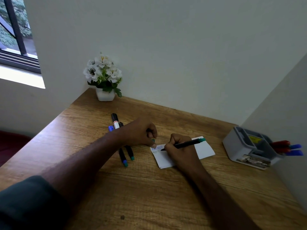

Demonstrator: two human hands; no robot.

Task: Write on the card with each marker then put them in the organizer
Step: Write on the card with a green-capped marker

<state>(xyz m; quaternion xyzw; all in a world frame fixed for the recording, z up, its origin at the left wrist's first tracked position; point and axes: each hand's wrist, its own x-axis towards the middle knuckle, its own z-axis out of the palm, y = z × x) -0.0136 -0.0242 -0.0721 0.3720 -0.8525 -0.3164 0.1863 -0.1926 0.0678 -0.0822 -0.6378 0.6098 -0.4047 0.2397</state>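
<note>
White card (205,149), grey organizer (235,145)

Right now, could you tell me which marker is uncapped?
The green-ended marker in the right hand, tip on the card; the others are capped.

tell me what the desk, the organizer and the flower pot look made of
Desk: wood or wood-look laminate, matte, with visible grain lines and a knot. Organizer: likely moulded grey plastic, smooth and dull, with rounded corners. Flower pot: white, smooth, possibly ceramic or plastic; the view leaves that open.
</note>
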